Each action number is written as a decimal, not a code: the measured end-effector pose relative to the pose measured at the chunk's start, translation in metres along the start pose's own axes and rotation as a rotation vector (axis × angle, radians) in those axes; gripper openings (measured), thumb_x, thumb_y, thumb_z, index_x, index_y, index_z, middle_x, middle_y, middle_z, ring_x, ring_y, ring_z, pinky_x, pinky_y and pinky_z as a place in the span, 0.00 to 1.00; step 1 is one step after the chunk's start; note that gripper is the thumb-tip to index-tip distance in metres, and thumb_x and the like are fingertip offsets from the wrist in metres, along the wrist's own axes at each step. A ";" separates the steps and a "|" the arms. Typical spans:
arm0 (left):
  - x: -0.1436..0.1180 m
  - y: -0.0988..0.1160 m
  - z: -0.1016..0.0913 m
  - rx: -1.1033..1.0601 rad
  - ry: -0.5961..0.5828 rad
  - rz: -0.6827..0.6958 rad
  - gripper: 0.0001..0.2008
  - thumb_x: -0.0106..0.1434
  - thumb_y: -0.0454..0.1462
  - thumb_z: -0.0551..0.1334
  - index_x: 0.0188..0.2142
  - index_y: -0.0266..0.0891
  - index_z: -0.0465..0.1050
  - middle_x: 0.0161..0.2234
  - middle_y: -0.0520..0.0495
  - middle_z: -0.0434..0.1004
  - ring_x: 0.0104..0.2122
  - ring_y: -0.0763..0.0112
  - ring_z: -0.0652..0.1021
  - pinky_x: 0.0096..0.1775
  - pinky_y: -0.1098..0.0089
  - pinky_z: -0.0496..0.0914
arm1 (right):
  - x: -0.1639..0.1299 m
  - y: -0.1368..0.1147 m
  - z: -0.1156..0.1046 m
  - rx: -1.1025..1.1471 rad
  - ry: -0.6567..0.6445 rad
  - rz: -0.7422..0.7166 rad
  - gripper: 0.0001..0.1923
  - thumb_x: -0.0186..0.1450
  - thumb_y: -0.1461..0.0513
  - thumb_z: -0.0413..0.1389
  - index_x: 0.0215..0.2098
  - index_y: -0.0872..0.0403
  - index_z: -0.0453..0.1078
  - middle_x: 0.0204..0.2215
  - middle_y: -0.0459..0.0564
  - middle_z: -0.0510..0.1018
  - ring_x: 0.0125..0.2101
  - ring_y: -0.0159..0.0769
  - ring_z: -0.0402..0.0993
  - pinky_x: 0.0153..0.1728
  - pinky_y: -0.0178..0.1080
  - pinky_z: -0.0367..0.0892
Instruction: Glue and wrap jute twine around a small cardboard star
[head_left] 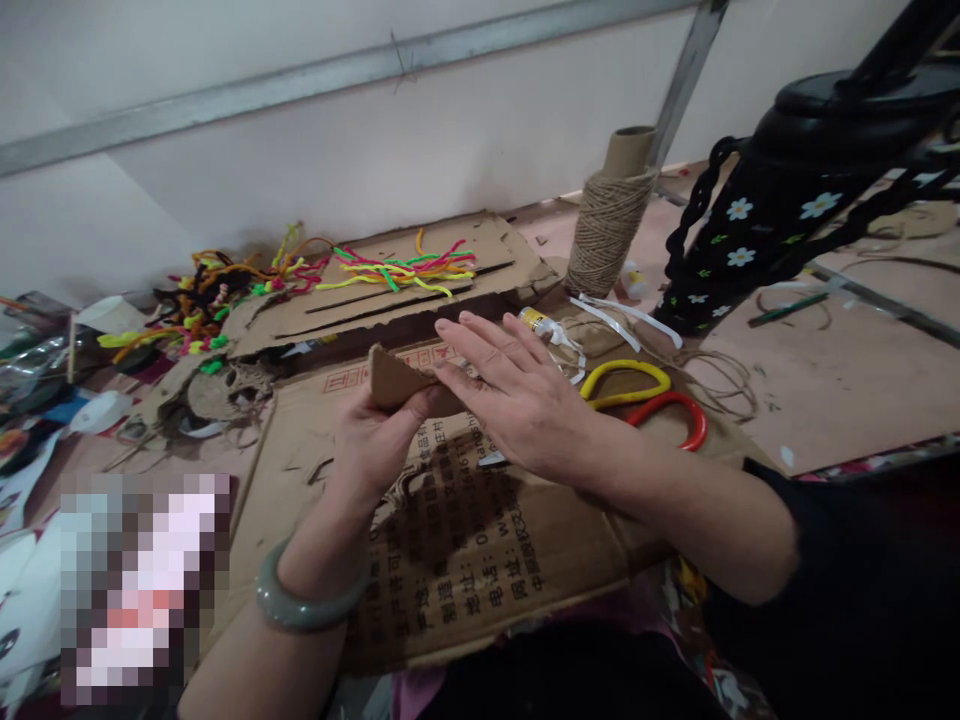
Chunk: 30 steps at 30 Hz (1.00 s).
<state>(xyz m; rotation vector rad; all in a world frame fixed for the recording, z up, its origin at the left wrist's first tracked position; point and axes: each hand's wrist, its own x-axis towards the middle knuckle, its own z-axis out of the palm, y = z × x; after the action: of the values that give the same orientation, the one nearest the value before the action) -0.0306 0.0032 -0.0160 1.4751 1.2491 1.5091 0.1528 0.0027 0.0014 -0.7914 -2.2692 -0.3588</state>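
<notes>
My left hand [382, 430] grips a small piece of cardboard [397, 380], its thumb along the near side. Stretched out flat, my right hand [517, 395] lies against or just over the far part of that piece; whether it presses on it I cannot tell. Beneath both hands is a large flattened cardboard sheet [585, 560] with printed Chinese characters. Just beyond my right hand lie scissors with one yellow handle loop [626, 370] and one red loop [694, 410]. A small bottle with a yellow label [534, 322] is close to my right fingertips.
Colourful pipe cleaners [405, 265] lie on a cardboard strip [495, 235] at the back. A cone of twine [611, 225] stands behind the scissors. On the right is a black flowered container [750, 215]. A pixelated patch covers something at lower left.
</notes>
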 end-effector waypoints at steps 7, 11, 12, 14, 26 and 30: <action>-0.001 0.002 0.002 0.078 -0.006 0.020 0.06 0.47 0.37 0.70 0.27 0.39 0.78 0.24 0.53 0.78 0.24 0.73 0.74 0.29 0.73 0.71 | 0.001 -0.005 -0.001 0.046 -0.035 0.010 0.20 0.65 0.67 0.44 0.55 0.59 0.64 0.62 0.58 0.60 0.62 0.47 0.53 0.60 0.56 0.51; -0.002 0.007 0.004 0.152 0.032 0.005 0.06 0.46 0.38 0.69 0.24 0.38 0.77 0.21 0.53 0.76 0.22 0.74 0.72 0.26 0.74 0.69 | 0.002 -0.008 0.000 0.029 -0.029 0.004 0.20 0.65 0.66 0.44 0.54 0.60 0.64 0.62 0.58 0.60 0.62 0.48 0.53 0.60 0.56 0.50; -0.003 0.009 0.005 0.175 0.040 0.000 0.06 0.46 0.38 0.69 0.23 0.38 0.77 0.21 0.54 0.76 0.22 0.74 0.71 0.26 0.74 0.68 | 0.002 -0.009 0.000 0.024 -0.030 0.005 0.20 0.66 0.66 0.44 0.54 0.60 0.65 0.62 0.58 0.59 0.62 0.48 0.53 0.60 0.56 0.50; -0.003 0.011 0.006 0.224 0.054 -0.002 0.06 0.46 0.38 0.68 0.23 0.38 0.77 0.20 0.54 0.75 0.21 0.75 0.70 0.25 0.74 0.67 | 0.003 -0.010 0.001 0.010 -0.031 0.008 0.20 0.66 0.67 0.43 0.54 0.60 0.65 0.62 0.58 0.59 0.62 0.48 0.53 0.60 0.57 0.50; -0.003 0.007 0.002 0.178 0.035 0.089 0.06 0.50 0.39 0.68 0.26 0.40 0.77 0.22 0.53 0.76 0.22 0.73 0.73 0.27 0.72 0.69 | 0.003 -0.009 -0.004 0.074 0.053 0.032 0.19 0.66 0.66 0.44 0.54 0.57 0.65 0.61 0.56 0.61 0.62 0.42 0.54 0.61 0.53 0.50; -0.003 0.005 0.003 0.181 0.057 0.138 0.07 0.51 0.39 0.68 0.30 0.40 0.78 0.26 0.52 0.79 0.25 0.71 0.76 0.31 0.70 0.71 | 0.004 0.000 -0.010 0.118 0.148 0.083 0.19 0.65 0.67 0.46 0.53 0.58 0.65 0.59 0.59 0.64 0.60 0.41 0.58 0.60 0.50 0.54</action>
<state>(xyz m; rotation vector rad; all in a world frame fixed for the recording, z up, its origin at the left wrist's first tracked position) -0.0267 -0.0013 -0.0123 1.6756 1.3727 1.5702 0.1561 0.0000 0.0112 -0.7692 -2.0927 -0.2346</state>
